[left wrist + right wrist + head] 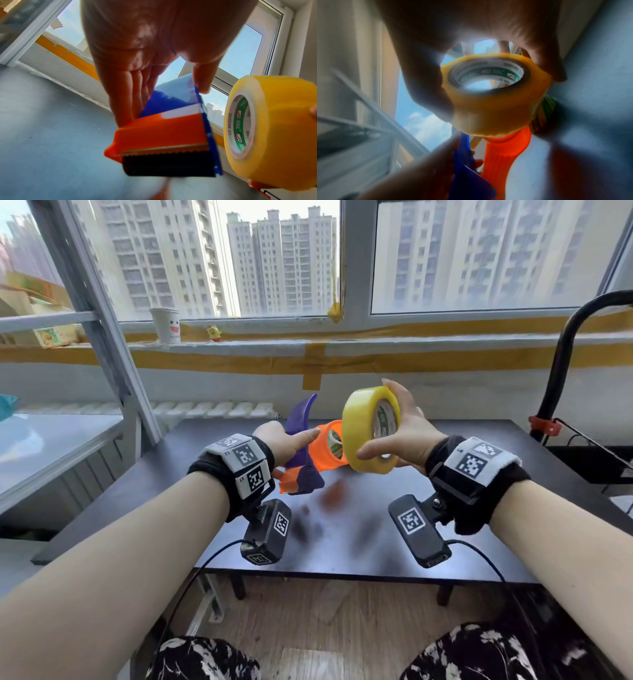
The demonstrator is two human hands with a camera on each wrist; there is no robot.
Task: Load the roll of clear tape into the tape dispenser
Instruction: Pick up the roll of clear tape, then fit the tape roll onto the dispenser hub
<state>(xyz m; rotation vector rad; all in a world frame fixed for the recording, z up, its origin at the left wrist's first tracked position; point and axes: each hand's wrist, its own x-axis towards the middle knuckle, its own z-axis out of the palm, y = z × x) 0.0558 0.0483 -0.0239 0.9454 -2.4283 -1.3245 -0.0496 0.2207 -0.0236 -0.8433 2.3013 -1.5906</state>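
Observation:
My right hand [394,436] grips a yellowish roll of clear tape [363,429] by its rim, thumb below and fingers above, held above the dark table [462,535]. The roll [274,135] shows a white and green printed core; the right wrist view looks through the roll [494,97] from behind. My left hand [291,440] holds the orange and purple tape dispenser [325,453] by its purple handle, thumb on top. The dispenser's [163,136] serrated blade and black pad face the left wrist camera. The roll sits just right of the dispenser's orange hub [505,150], close in front of it.
A black lamp arm [561,361] with a red clamp [544,426] stands at the table's right edge, with cables beyond. A paper cup [166,325] and a small toy [215,333] sit on the windowsill. A glass-topped surface [51,446] lies to the left.

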